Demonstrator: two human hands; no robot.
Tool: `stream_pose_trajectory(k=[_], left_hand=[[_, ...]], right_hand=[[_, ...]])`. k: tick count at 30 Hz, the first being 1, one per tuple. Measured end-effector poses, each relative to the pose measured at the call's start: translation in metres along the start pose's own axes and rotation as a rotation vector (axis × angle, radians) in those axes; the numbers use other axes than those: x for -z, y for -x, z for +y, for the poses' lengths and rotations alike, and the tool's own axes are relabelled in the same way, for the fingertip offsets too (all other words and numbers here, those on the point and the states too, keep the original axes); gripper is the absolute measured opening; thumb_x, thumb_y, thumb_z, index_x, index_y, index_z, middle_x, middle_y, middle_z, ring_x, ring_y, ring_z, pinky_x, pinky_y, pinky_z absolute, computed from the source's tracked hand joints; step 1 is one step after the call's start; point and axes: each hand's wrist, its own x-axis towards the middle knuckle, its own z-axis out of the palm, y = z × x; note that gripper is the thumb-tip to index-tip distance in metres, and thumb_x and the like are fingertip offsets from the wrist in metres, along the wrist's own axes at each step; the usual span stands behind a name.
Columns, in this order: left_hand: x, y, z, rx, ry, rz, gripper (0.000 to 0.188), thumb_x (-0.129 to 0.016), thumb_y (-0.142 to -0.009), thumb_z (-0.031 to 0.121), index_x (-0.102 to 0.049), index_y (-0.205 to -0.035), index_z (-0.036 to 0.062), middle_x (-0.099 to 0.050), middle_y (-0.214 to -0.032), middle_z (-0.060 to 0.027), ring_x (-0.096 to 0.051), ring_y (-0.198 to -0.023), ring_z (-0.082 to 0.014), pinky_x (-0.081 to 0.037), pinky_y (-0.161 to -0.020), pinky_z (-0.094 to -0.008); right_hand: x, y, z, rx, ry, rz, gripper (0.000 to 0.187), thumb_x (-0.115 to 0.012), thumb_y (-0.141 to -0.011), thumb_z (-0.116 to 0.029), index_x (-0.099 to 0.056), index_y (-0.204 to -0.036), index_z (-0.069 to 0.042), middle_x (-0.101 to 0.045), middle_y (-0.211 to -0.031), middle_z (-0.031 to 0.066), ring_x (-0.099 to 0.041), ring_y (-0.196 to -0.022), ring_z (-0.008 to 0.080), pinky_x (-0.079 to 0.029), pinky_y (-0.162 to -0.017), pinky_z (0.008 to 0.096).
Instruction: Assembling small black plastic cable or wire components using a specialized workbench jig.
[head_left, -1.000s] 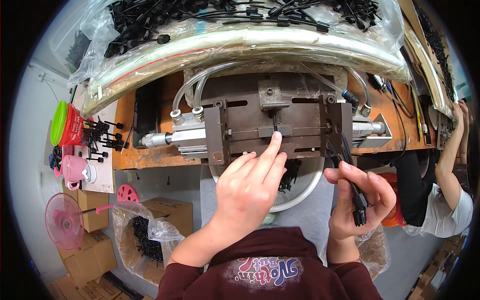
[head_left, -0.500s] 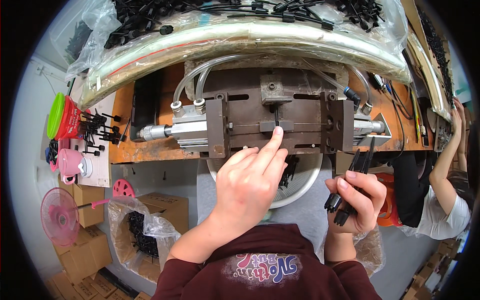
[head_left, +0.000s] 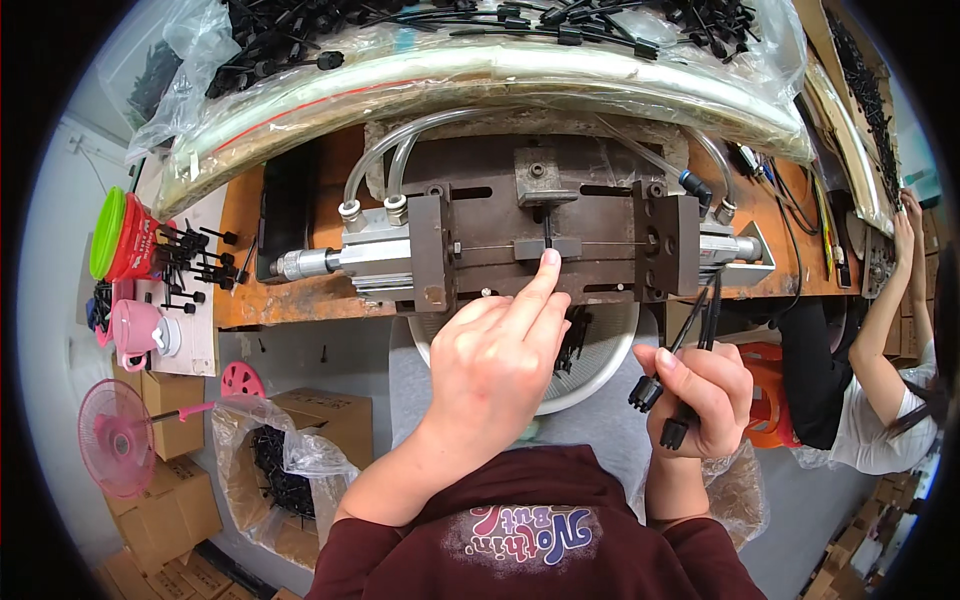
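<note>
My left hand point(head_left: 500, 350) holds nothing. Its index finger is stretched out, and the tip touches the near end of a thin black stem point(head_left: 548, 228) set in a small dark block point(head_left: 530, 249) at the middle of a brown metal fixture point(head_left: 490, 277). My right hand point(head_left: 708, 392), right of it, is closed around a few black plastic parts point(head_left: 646, 392) with long thin stems and ribbed caps. Their stems point up and the caps hang below my fingers. One part leans apart from the others, near my thumb. My palm hides some of them.
Pneumatic cylinders point(head_left: 376, 258) with clear hoses flank the fixture. Below it a white basket point(head_left: 600, 392) with black parts rests on my lap. A plastic bag point(head_left: 480, 70) heaped with similar parts lies behind. At right, another person's arm point(head_left: 885, 300) reaches to the bench.
My right hand has shifted slightly left, and one of its parts has tilted away from the bunch. My left fingertip stays at the stem in the block.
</note>
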Motion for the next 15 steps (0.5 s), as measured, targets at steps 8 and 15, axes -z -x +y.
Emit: stream_pose_trajectory(k=[8,15], left_hand=[[0.0007,0.0007,-0.0007,0.007,0.009,-0.009,0.023,-0.078,-0.069,0.010,-0.070,-0.089,0.0029,-0.068,-0.116,-0.0090,-0.067,-0.072,-0.0194,-0.053,-0.067,-0.0296],[-0.0036,0.0029,-0.0059,-0.049,0.011,0.059,0.024,-0.078,-0.069,0.010,-0.070,-0.090,0.0033,-0.069,-0.114,-0.0094,-0.067,-0.070,-0.0194,-0.053,-0.064,-0.0287]], right_hand=[[-0.0026,0.0025,0.0012,0.060,0.053,-0.027,0.036,-0.078,-0.060,-0.001,-0.074,-0.096,-0.005,-0.059,-0.083,0.0030,-0.058,-0.064,0.0190,-0.048,-0.055,0.0295],[-0.0032,0.0011,0.0011,0.111,0.065,-0.082,0.033,-0.074,-0.063,-0.003,-0.074,-0.096,-0.002,-0.063,-0.088,0.0050,-0.060,-0.067,0.0198,-0.049,-0.055,0.0303]])
